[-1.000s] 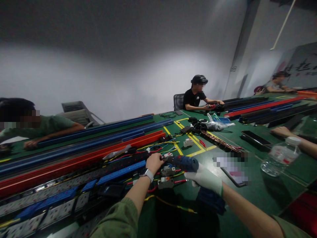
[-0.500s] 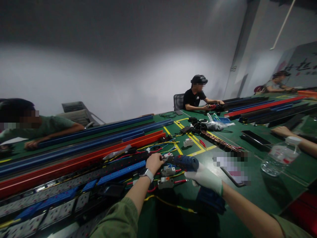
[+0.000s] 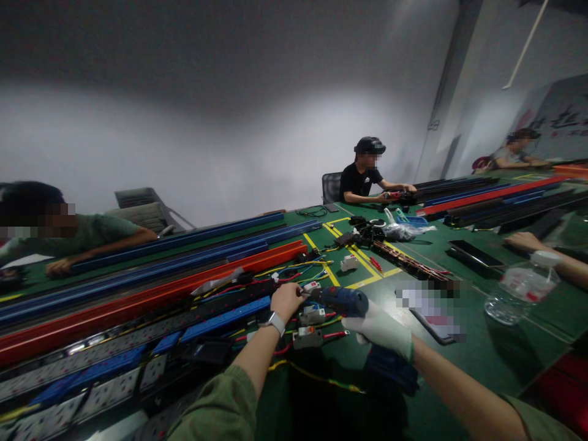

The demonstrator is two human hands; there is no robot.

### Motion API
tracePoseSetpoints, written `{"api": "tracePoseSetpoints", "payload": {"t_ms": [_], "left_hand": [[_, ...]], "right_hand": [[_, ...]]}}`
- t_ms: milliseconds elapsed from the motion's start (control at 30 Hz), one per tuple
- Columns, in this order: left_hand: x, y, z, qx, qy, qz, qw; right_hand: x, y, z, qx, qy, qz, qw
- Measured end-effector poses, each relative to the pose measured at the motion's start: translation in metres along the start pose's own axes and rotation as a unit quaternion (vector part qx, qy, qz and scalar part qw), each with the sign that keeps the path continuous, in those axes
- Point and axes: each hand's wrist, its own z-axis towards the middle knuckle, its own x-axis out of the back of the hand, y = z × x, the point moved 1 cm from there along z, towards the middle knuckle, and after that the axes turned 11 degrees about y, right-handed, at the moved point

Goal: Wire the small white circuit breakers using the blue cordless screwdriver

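My right hand (image 3: 386,327), in a white glove, is wrapped round the handle of a blue cordless drill (image 3: 342,300). The drill points left, and its battery (image 3: 390,367) hangs below the glove. At the drill's tip my left hand (image 3: 285,301), bare and with a watch on the wrist, is closed in a pinch. What lies between its fingers is too small to make out. A white circuit breaker (image 3: 312,286) sits just behind the drill's tip. Nearer me lie another breaker (image 3: 313,315) and a breaker with red wires (image 3: 307,337).
Socket strips (image 3: 225,320) and an orange rail (image 3: 271,257) run along the left. A yellow-green wire (image 3: 316,378) lies in front. To the right are a phone (image 3: 434,315) and a water bottle (image 3: 517,294). Co-workers sit round the green table (image 3: 478,361).
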Motion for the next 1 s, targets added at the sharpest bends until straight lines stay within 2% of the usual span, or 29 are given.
{"api": "tracePoseSetpoints", "payload": {"t_ms": [233,733,1000], "left_hand": [[-0.003,-0.003,0.001,-0.011,0.003,-0.007,1.0],[0.001,0.002,0.0,0.002,-0.004,0.008,1.0],[-0.003,0.0,0.001,-0.006,0.001,0.011,1.0]], "right_hand": [[0.002,-0.005,-0.004,-0.002,0.002,0.003,1.0],[0.001,0.01,0.005,0.008,0.01,0.024,1.0],[0.003,0.007,0.004,0.011,-0.008,0.044,0.999]]}}
